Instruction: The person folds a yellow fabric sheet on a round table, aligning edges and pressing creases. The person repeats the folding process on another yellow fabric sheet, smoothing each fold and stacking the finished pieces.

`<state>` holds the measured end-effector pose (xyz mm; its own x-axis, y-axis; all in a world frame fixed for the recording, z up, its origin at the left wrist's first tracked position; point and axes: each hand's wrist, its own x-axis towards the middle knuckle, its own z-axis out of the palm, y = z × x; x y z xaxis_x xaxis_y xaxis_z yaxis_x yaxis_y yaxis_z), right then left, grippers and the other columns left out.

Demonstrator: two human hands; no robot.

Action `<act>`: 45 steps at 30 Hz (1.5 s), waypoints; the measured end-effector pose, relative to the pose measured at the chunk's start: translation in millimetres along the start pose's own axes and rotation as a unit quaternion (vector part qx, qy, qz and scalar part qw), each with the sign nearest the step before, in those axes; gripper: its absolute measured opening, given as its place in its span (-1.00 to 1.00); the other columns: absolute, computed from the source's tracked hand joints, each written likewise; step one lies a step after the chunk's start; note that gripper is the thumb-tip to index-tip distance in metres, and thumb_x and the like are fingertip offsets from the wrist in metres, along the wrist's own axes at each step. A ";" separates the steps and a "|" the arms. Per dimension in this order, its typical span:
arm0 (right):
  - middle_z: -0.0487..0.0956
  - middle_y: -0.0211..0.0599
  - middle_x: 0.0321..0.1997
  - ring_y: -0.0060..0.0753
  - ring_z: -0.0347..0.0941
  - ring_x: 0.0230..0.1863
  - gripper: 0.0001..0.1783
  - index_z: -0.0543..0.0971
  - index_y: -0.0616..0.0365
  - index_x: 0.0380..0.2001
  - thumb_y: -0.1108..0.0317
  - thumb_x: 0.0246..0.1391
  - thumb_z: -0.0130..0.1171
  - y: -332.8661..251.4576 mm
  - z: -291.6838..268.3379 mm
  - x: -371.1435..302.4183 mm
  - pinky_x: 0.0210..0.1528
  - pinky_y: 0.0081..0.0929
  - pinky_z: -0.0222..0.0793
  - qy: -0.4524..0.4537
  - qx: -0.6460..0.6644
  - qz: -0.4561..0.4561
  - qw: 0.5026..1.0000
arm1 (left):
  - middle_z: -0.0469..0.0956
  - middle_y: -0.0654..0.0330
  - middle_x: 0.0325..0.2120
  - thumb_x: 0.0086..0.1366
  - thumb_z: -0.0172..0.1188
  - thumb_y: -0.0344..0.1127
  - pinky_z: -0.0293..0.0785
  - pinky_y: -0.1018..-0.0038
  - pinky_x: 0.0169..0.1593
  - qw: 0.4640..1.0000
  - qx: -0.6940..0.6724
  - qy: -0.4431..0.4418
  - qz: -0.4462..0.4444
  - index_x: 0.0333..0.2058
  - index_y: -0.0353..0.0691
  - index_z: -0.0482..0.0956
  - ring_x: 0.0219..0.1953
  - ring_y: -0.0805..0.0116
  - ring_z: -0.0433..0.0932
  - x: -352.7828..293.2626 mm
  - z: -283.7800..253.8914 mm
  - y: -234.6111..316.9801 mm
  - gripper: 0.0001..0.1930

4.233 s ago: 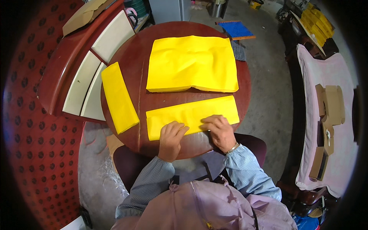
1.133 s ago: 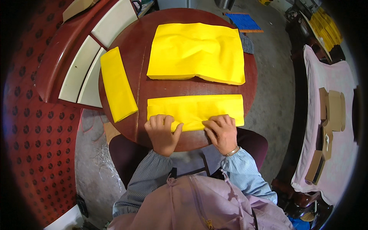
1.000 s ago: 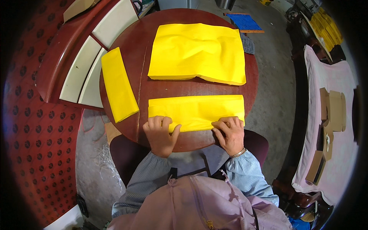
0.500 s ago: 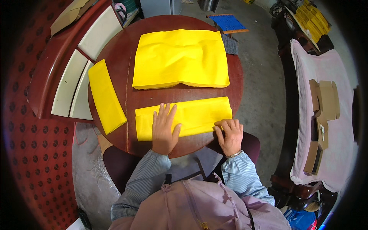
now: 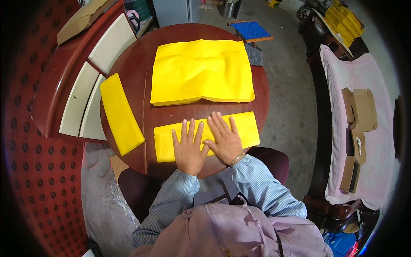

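A folded yellow sheet (image 5: 165,143), cloth-like or paper-like, lies as a long strip near the front edge of the round table. My left hand (image 5: 189,147) rests flat on its middle with the fingers spread. Beside it, my right hand (image 5: 223,139) also presses flat on the strip, and the two thumbs nearly meet. Beyond the strip lies a wide stack of yellow sheets (image 5: 203,70), its top sheet slightly rumpled. Another folded yellow strip (image 5: 122,113) lies slantwise at the table's left edge.
The round table (image 5: 128,60) is dark red. A cabinet with pale panels (image 5: 79,98) stands close on its left. Behind is a stool with a blue seat (image 5: 251,31). At right, a pink cloth (image 5: 338,73) covers furniture bearing opened cardboard boxes (image 5: 364,109).
My right hand has left the strip's right end and moved left, its fingers now laid flat beside my left hand. My left hand has shifted slightly right along the strip.
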<state>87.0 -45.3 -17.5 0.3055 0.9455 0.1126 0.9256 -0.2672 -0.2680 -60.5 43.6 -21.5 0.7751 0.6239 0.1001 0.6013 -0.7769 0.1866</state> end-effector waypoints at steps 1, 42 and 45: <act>0.14 -0.24 0.73 -0.26 -0.07 0.75 -0.08 0.21 0.04 0.62 -0.19 0.38 0.16 9.2 -1.7 -3.3 0.74 0.03 -0.30 -0.001 -0.024 0.013 1.000 | 0.08 0.09 0.63 0.47 0.23 0.14 -0.25 -0.24 0.63 1.000 -0.005 0.006 -0.001 0.55 -0.04 0.28 0.68 -0.02 -0.09 -0.4 -0.4 -0.4 -0.21; 0.60 -0.17 0.29 -0.31 0.53 0.28 -0.08 0.35 0.20 0.44 0.48 0.02 0.54 55.7 -50.9 -80.3 0.35 -0.33 0.44 -0.360 0.595 0.170 0.698 | 0.52 0.01 0.31 0.64 0.15 -0.15 0.47 0.19 0.44 0.370 -0.846 -0.201 -0.328 0.37 -0.41 0.37 0.33 0.17 0.55 -142.3 7.4 26.5 -0.48; 0.58 -0.21 0.36 -0.27 0.49 0.37 -0.06 0.32 0.14 0.51 0.50 0.07 0.52 44.1 -53.3 -78.4 0.47 -0.29 0.37 -0.391 0.564 0.127 0.716 | 0.57 0.06 0.27 0.62 0.20 -0.22 0.54 0.27 0.36 0.374 -0.853 -0.160 -0.326 0.35 -0.37 0.42 0.25 0.23 0.61 -139.4 -1.6 30.8 -0.52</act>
<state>115.8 -141.1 12.8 -0.1954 0.8263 -0.5282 -0.0422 -0.5452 -0.8372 -150.3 -67.2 -28.2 0.7192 0.3790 -0.5824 -0.1043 0.8875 0.4487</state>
